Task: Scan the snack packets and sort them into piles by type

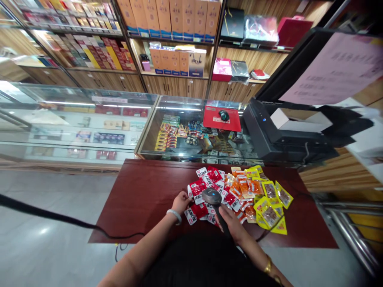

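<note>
A heap of small snack packets lies on a dark red table: red ones on the left, orange ones in the middle, yellow ones on the right. My right hand is closed round the grip of a grey barcode scanner, whose head hangs over the red packets. My left hand, with a pale bracelet at the wrist, pinches a red packet at the left edge of the heap.
Behind the table stands a glass display counter with a red mouse pad and mouse on top. A black register terminal sits at the right. Shelves of boxed goods fill the back wall. A black cable crosses the floor.
</note>
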`<state>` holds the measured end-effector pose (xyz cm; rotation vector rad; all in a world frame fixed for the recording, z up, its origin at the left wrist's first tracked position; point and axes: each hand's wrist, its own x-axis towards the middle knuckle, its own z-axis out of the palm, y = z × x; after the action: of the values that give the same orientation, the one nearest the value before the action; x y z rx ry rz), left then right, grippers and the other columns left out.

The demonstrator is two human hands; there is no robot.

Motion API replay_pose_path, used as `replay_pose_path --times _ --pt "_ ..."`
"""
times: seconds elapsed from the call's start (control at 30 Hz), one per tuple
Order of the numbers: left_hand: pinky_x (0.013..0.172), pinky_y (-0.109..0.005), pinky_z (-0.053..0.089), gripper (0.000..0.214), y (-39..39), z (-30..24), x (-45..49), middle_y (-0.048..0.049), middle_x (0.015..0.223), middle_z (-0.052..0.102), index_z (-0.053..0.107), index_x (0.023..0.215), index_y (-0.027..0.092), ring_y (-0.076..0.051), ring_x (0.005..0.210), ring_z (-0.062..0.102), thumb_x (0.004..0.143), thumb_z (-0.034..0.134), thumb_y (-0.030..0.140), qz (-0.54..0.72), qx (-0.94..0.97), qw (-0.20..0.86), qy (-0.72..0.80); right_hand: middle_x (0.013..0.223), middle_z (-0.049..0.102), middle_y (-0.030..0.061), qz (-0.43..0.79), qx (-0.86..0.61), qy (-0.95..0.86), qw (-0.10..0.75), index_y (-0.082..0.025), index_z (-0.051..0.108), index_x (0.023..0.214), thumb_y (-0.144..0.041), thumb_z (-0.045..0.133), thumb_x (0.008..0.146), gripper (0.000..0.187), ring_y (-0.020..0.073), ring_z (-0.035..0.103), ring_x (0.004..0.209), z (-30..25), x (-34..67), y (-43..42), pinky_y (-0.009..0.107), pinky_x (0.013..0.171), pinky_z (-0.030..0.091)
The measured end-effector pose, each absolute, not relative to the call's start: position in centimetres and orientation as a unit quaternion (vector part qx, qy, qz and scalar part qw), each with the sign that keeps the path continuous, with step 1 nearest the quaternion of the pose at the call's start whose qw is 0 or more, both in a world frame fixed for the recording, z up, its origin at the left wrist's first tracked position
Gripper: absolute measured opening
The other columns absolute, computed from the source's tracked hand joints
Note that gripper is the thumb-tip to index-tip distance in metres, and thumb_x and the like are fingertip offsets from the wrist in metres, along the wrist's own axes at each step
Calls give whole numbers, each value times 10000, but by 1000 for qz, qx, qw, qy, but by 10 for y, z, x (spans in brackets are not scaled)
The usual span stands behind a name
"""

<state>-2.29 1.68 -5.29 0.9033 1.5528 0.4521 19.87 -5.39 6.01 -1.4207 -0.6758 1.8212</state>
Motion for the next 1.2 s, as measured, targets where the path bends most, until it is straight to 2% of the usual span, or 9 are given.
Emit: replay_pose_path --times 0.1,0.23,0.47,0.57,0.67,0.8,0.9,1.0,1.2 --pt "494 -219 402 239 17 -56 -23 -9 674 682 550 863 178 -111 476 550 792 672 370 166 371 585 702 585 534 -46 706 -558 -261 350 -212 562 831 -630 659 780 432 88 414 447 60 194 -50 192 401 269" --pt "579 -241 431 339 23 -59 -9 -53 674 687 618 733 159 -158 588 621 740 706 486 98 464 548 689 593 536 -46 704 -572 -252 338 -213 574 865 -629 679 761 441 96 431 460 59 188 -48 192 408 280" --pt "598 -214 413 139 29 -66 0 -1 646 643 660 822 154 -126 617 590 740 717 251 167 447 531 700 613 546 -33 686 -576 -292 336 -205 603 874 -634 671 767 447 97 452 490 69 187 -48 198 442 327" --pt "629 -209 448 203 22 -70 -13 11 655 650 685 924 149 -115 627 597 738 722 223 228 405 566 681 599 543 -29 679 -579 -294 342 -212 609 885 -641 688 742 459 110 449 483 74 184 -45 215 433 307" --pt "685 -237 498 246 15 -71 -25 -30 722 704 712 944 119 -135 675 641 723 744 224 271 336 616 659 561 523 -31 682 -579 -295 337 -224 611 877 -662 676 735 465 114 402 439 78 178 -38 249 415 255" --pt "702 -274 525 227 11 -74 -27 -77 757 733 729 840 99 -170 705 676 744 740 304 274 271 646 658 533 487 -48 705 -552 -304 325 -228 597 859 -646 666 758 435 97 350 412 79 169 -28 258 419 234" --pt "683 -275 518 225 14 -77 -21 -75 723 730 738 778 109 -185 704 682 720 764 325 228 310 633 672 543 486 -55 711 -550 -297 322 -228 592 870 -658 677 738 457 96 374 425 77 165 -25 238 422 254" --pt "668 -268 508 143 17 -79 -18 -68 716 731 741 750 121 -185 692 680 701 771 252 192 359 618 673 556 498 -53 712 -554 -288 321 -230 597 899 -671 694 709 490 107 414 444 75 163 -26 231 427 270" --pt "713 -255 516 141 12 -75 -40 -48 769 746 753 793 144 -164 718 677 735 735 271 268 346 594 675 557 502 -56 714 -541 -294 333 -216 568 875 -647 671 757 458 82 378 427 75 162 -24 213 414 257"
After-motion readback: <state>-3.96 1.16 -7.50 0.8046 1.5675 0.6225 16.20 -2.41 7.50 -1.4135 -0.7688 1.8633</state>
